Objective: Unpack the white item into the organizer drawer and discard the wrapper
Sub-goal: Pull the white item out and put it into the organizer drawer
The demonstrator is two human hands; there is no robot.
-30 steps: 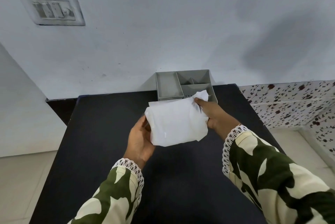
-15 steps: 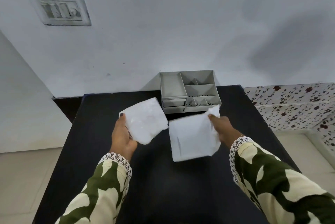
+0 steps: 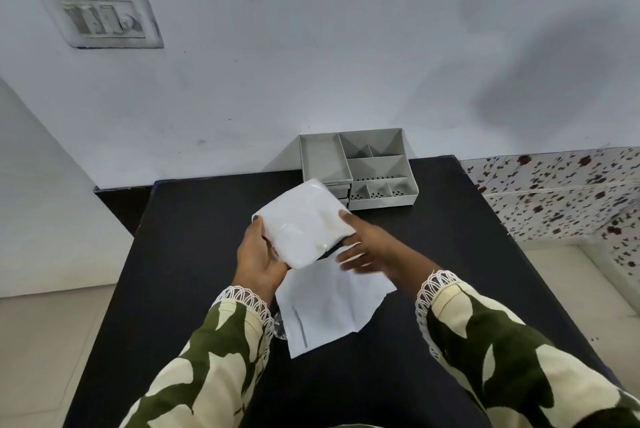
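A white item (image 3: 304,223), flat and square in a clear film, is held above the black table (image 3: 194,254). My left hand (image 3: 258,257) grips its near-left edge from below. My right hand (image 3: 367,247) touches its right corner with the thumb, fingers spread under it. The empty white wrapper (image 3: 329,306) lies flat on the table beneath both hands. The grey organizer (image 3: 360,171) with open compartments and small front drawers stands at the table's far edge, just beyond the item.
A white wall rises right behind the organizer, with a switch plate (image 3: 100,16) up left. A speckled tiled ledge (image 3: 561,192) borders the table on the right. Pale floor lies to the left and right of the table.
The white item came out of the wrapper, my hands parted with one piece each, then the wrapper was dropped on the table and my right hand moved to the item.
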